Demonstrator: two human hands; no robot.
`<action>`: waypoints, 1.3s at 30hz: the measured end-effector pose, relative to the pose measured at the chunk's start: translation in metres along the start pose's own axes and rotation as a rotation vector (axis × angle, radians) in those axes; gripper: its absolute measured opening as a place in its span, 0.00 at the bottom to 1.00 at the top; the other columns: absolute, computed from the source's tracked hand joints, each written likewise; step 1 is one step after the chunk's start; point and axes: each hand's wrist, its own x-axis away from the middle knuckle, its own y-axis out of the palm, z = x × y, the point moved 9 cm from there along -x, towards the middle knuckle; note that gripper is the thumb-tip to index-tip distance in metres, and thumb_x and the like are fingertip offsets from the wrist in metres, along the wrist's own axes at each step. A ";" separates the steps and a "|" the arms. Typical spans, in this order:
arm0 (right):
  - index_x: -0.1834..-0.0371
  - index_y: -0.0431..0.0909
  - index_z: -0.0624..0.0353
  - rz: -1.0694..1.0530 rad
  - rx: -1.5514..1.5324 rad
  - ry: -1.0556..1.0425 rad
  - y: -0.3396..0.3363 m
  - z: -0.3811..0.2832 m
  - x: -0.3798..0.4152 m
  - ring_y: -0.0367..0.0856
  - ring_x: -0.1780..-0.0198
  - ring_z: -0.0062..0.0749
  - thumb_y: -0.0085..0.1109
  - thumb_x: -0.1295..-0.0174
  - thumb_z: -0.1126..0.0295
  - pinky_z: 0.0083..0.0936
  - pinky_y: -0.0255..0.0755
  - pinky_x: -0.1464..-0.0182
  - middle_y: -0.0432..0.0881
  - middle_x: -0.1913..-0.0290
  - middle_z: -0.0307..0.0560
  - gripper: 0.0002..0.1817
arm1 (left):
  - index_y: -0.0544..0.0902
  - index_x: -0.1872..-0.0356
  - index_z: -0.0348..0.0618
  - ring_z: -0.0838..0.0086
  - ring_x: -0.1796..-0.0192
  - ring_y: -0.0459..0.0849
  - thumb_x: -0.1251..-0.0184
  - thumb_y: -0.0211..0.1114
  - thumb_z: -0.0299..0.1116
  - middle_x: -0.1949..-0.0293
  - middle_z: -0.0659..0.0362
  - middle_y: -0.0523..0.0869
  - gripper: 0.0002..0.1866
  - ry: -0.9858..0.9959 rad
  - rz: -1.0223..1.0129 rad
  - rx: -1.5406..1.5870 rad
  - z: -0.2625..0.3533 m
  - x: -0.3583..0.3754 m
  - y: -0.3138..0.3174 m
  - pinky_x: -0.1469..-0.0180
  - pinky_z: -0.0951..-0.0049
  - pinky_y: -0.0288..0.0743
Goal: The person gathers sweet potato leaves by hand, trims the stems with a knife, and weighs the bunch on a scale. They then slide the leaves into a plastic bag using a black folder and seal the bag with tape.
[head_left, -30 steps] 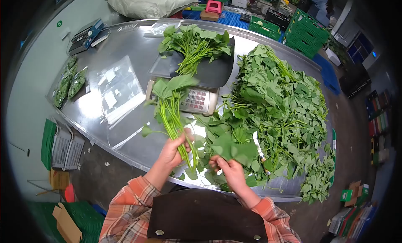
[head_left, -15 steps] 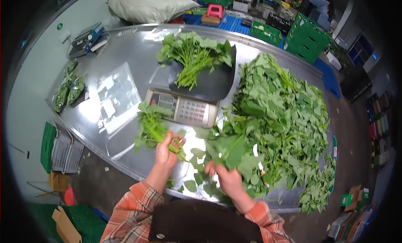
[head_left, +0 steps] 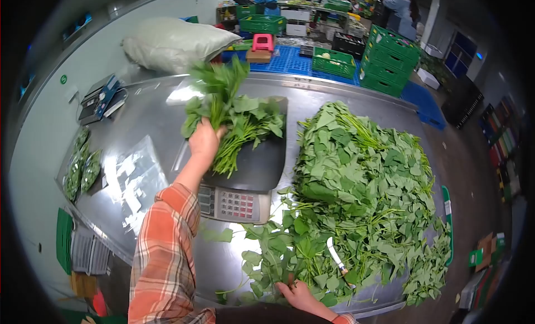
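Observation:
My left hand [head_left: 205,141] is closed round a bunch of leafy greens [head_left: 223,81], held upright above the scale's black pan [head_left: 262,168]. On that pan lies another bunch of greens [head_left: 237,148], stems toward me. The scale's keypad [head_left: 237,206] faces me. My right hand [head_left: 298,296] is low at the table's near edge, its fingers pressed round leafy stems [head_left: 273,257] beside the big heap of greens [head_left: 356,173]. A knife with a pale curved blade [head_left: 334,252] rests on the near part of the heap.
Bagged greens [head_left: 72,176] and clear plastic bags [head_left: 134,184] lie on the metal table [head_left: 139,120] at the left. A small device [head_left: 97,101] and a white sack [head_left: 173,45] are behind. Green crates [head_left: 387,62] stand beyond the far edge; people work in the distance.
My left hand has moved forward and up with its greens, from before the keypad to over the scale pan. My right hand is lower in view. The view has tilted up.

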 end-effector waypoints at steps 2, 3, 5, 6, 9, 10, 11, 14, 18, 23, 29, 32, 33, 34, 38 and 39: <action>0.67 0.74 0.63 0.062 0.059 -0.068 -0.011 -0.006 -0.002 0.79 0.72 0.54 0.51 0.36 0.53 0.42 0.72 0.68 0.78 0.78 0.58 0.20 | 0.68 0.48 0.36 0.54 0.51 0.81 0.48 0.57 0.69 0.50 0.43 0.77 0.43 0.017 -0.264 -0.268 0.003 0.002 0.062 0.51 0.61 0.76; 0.68 0.73 0.63 0.050 0.089 -0.075 -0.009 -0.002 -0.005 0.79 0.71 0.55 0.51 0.36 0.53 0.43 0.72 0.68 0.78 0.77 0.59 0.20 | 0.68 0.47 0.34 0.56 0.49 0.81 0.48 0.55 0.71 0.47 0.44 0.76 0.46 -0.039 -0.359 -0.270 -0.002 0.003 0.090 0.49 0.62 0.75; 0.68 0.71 0.64 0.010 0.147 -0.085 -0.001 0.009 -0.009 0.78 0.71 0.58 0.52 0.36 0.53 0.45 0.72 0.68 0.79 0.75 0.62 0.21 | 0.68 0.46 0.32 0.56 0.47 0.80 0.51 0.55 0.73 0.47 0.43 0.76 0.48 -0.028 -0.381 -0.254 0.008 0.000 0.090 0.48 0.63 0.74; 0.69 0.70 0.65 -0.043 0.238 -0.078 0.007 0.016 -0.011 0.77 0.72 0.59 0.52 0.37 0.54 0.45 0.72 0.69 0.78 0.75 0.61 0.20 | 0.68 0.46 0.32 0.56 0.47 0.80 0.52 0.56 0.73 0.47 0.43 0.77 0.49 -0.032 -0.412 -0.258 0.007 0.000 0.088 0.47 0.62 0.74; 0.65 0.73 0.67 -0.125 0.423 -0.188 0.023 0.005 -0.016 0.78 0.72 0.57 0.57 0.38 0.58 0.45 0.72 0.69 0.77 0.75 0.60 0.18 | 0.68 0.44 0.31 0.54 0.46 0.79 0.55 0.56 0.75 0.52 0.43 0.80 0.53 -0.027 -0.464 -0.238 0.010 -0.005 0.072 0.47 0.60 0.73; 0.63 0.73 0.66 -0.144 0.393 -0.212 0.027 0.005 -0.016 0.78 0.66 0.56 0.57 0.40 0.57 0.45 0.72 0.64 0.77 0.69 0.59 0.19 | 0.68 0.44 0.30 0.52 0.48 0.79 0.54 0.59 0.72 0.52 0.42 0.80 0.50 0.069 -0.249 -0.162 0.019 0.000 0.047 0.48 0.58 0.73; 0.61 0.72 0.65 -0.166 0.350 -0.222 0.033 0.007 -0.013 0.77 0.61 0.55 0.57 0.41 0.57 0.44 0.73 0.60 0.77 0.64 0.59 0.19 | 0.67 0.43 0.29 0.50 0.49 0.78 0.51 0.63 0.65 0.50 0.41 0.78 0.47 0.101 -0.153 -0.100 0.023 0.007 0.032 0.48 0.57 0.72; 0.52 0.71 0.63 -0.204 0.408 -0.406 0.043 0.002 0.000 0.73 0.49 0.51 0.62 0.45 0.63 0.40 0.70 0.49 0.73 0.51 0.56 0.21 | 0.71 0.45 0.32 0.49 0.46 0.73 0.39 0.64 0.38 0.47 0.44 0.76 0.26 0.546 0.265 0.073 0.054 0.062 -0.022 0.43 0.59 0.68; 0.48 0.72 0.60 0.042 0.227 -0.516 -0.013 -0.030 0.013 0.75 0.49 0.47 0.60 0.43 0.67 0.36 0.71 0.47 0.76 0.50 0.51 0.20 | 0.73 0.47 0.35 0.51 0.46 0.74 0.38 0.61 0.29 0.48 0.46 0.76 0.19 0.624 0.150 0.245 0.035 0.160 -0.020 0.42 0.61 0.67; 0.58 0.77 0.62 0.604 -0.242 -0.228 -0.186 -0.011 -0.003 0.79 0.65 0.23 0.52 0.34 0.66 0.20 0.74 0.65 0.81 0.66 0.42 0.11 | 0.75 0.51 0.33 0.54 0.50 0.76 0.36 0.57 0.28 0.55 0.45 0.79 0.15 0.081 -0.237 0.420 -0.055 0.281 0.057 0.46 0.62 0.69; 0.56 0.74 0.64 0.961 -0.052 -0.389 -0.348 0.022 -0.074 0.75 0.69 0.20 0.48 0.32 0.68 0.17 0.71 0.66 0.79 0.68 0.41 0.11 | 0.75 0.50 0.34 0.51 0.44 0.73 0.39 0.61 0.32 0.49 0.44 0.76 0.18 0.329 -0.459 0.447 0.010 0.411 0.045 0.41 0.59 0.65; 0.49 0.73 0.64 1.042 0.401 -0.436 -0.391 -0.002 -0.118 0.78 0.59 0.32 0.51 0.37 0.71 0.25 0.72 0.55 0.80 0.59 0.47 0.15 | 0.76 0.52 0.36 0.52 0.48 0.75 0.40 0.61 0.30 0.52 0.46 0.78 0.16 0.212 -0.564 0.615 0.016 0.422 0.036 0.45 0.60 0.68; 0.45 0.72 0.63 1.053 0.489 -0.422 -0.398 -0.014 -0.128 0.78 0.52 0.37 0.52 0.40 0.73 0.29 0.72 0.50 0.79 0.54 0.51 0.18 | 0.76 0.52 0.36 0.53 0.48 0.75 0.40 0.61 0.30 0.53 0.47 0.79 0.15 0.145 -0.576 0.654 0.012 0.422 0.034 0.46 0.60 0.69; 0.42 0.69 0.62 1.053 0.607 -0.414 -0.405 -0.021 -0.142 0.74 0.46 0.41 0.51 0.42 0.76 0.32 0.69 0.46 0.75 0.47 0.53 0.22 | 0.77 0.53 0.37 0.54 0.50 0.75 0.39 0.62 0.30 0.54 0.49 0.79 0.15 0.158 -0.458 0.651 0.011 0.418 0.024 0.48 0.61 0.69; 0.34 0.61 0.57 0.972 0.822 -0.170 -0.422 -0.050 -0.176 0.63 0.35 0.50 0.47 0.50 0.83 0.37 0.61 0.36 0.62 0.33 0.54 0.34 | 0.77 0.54 0.37 0.55 0.51 0.75 0.40 0.62 0.30 0.56 0.50 0.79 0.14 0.064 -0.298 0.600 -0.006 0.407 0.014 0.48 0.62 0.69; 0.34 0.60 0.57 0.933 0.814 -0.057 -0.423 -0.056 -0.179 0.62 0.34 0.51 0.46 0.51 0.84 0.37 0.61 0.36 0.61 0.33 0.54 0.35 | 0.77 0.55 0.37 0.55 0.51 0.75 0.41 0.62 0.30 0.55 0.50 0.79 0.13 0.035 -0.247 0.587 -0.012 0.405 0.012 0.47 0.62 0.69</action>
